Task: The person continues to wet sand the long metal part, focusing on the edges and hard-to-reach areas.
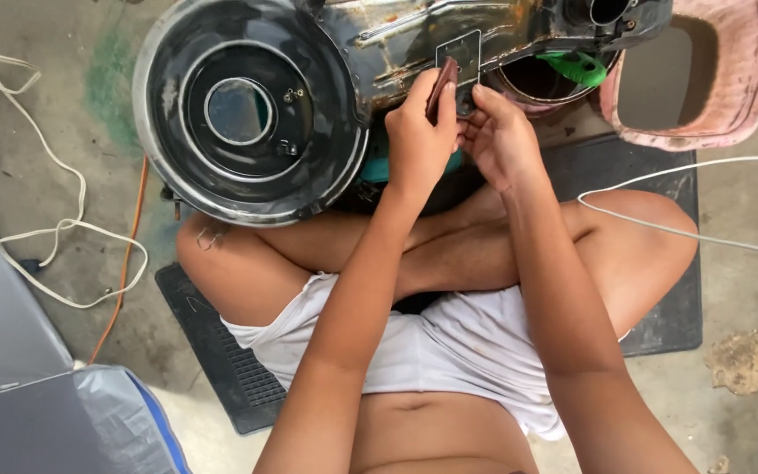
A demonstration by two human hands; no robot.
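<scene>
The left hand [418, 132] grips one small brown piece [442, 88] against one big black cover [256, 105]; right hand [502, 136] fingers pinch there too.

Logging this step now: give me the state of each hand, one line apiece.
Left hand: closed on a small dark flat piece, pressed to the black housing.
Right hand: fingertips pinched at the same spot; what it grips cannot be told.

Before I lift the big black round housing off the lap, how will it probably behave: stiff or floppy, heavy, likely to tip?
The black round housing looks like rigid moulded material, so probably stiff. It is broad with a long arm toward the pink plastic piece, so likely awkward and unbalanced, apt to tilt if gripped at one end. The left hand and right hand work on its middle.
</scene>
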